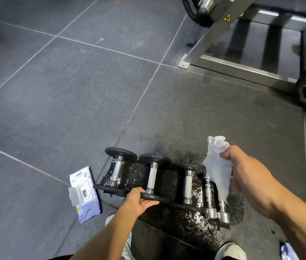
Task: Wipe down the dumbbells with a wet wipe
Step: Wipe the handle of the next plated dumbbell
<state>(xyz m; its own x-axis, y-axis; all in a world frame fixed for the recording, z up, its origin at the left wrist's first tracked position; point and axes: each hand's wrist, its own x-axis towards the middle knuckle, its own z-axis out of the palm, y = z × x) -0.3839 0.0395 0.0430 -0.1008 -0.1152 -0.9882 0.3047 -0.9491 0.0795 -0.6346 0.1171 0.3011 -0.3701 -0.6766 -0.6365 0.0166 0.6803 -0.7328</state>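
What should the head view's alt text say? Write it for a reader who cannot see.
A right hand holds a crumpled white wet wipe above dumbbells lined up on a wet gym floor. The left hand touches one weight plate; an open wipes pack lies beside them.

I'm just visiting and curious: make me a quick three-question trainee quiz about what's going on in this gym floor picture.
1. True or false: the wipes pack has its lid flipped open.
2. Which hand holds the wet wipe? A) left B) right C) neither
3. Fill in: the left hand touches the near ___ of the second dumbbell from the left.

Key: 1 true. 2 B, the right hand grips it above the row. 3 plate (the black end disc).
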